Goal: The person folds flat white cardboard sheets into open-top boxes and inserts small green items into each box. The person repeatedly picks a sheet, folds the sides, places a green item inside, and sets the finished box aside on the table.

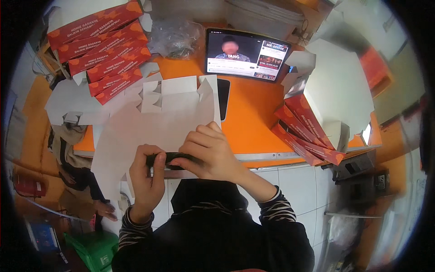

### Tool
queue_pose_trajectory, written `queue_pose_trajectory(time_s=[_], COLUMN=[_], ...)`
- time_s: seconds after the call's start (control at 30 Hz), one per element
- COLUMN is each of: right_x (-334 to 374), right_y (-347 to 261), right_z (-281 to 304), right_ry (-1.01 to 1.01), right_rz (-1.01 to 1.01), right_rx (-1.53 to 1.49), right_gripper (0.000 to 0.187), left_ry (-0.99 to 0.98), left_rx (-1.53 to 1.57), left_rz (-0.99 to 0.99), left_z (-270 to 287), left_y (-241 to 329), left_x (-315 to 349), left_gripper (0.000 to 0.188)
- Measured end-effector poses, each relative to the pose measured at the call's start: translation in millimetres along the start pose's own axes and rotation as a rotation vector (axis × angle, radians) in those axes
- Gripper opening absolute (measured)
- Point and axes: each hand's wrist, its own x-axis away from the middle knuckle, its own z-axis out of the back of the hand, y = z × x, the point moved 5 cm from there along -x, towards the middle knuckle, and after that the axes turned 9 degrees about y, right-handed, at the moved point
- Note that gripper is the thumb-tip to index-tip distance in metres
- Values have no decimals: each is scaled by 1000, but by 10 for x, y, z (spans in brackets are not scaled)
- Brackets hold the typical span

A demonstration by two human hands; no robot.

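Observation:
A flat white cardboard box blank (pixel 149 118) with cut tabs and upright flaps lies in front of me and overhangs the table's near edge. At that near edge, both hands close around a dark, narrow object (pixel 171 158), whose kind I cannot make out. My left hand (pixel 148 172) grips its left end with the thumb on top. The fingers of my right hand (pixel 206 152) are curled over the other end, the thumb pressed along it. Part of the object is hidden under the fingers.
Stacked red-and-white boxes (pixel 108 50) rise at the far left, with more boxes (pixel 312 127) on the right of the orange table (pixel 253 109). A tablet (pixel 247 54) playing video stands behind. Beside the blank lies a dark phone (pixel 223 97). A clear plastic bag (pixel 179 38) sits at the back.

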Motion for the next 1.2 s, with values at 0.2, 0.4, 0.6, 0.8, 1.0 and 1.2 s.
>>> queue_pose_trajectory(time_s=[0.2,0.4,0.6,0.8,1.0,1.2], right_x=[-71,-52,26,78,30,-53], right_y=[28,10,-142,-167,-224,-336], right_z=[121,214,45,-29,11,50], right_ry=[167,304,125,135,135,172], right_rz=[-64,-297,-362,-348,-193,-2], right_rx=[-76,-219,-255,-256,-249,-263], right_gripper=[19,15,14,11,12,15], left_ry=[447,811,474,273,96,-5], left_rx=[310,288,212,-196,-318,-262], left_rz=[-200,-434,-175,-227,-334,-334], left_z=[242,500,280,204,210,303], left_y=[223,-46,19,221,235,129], left_x=[200,288,-56,-194,-18,167], left_gripper=[39,54,66,38,20,39])
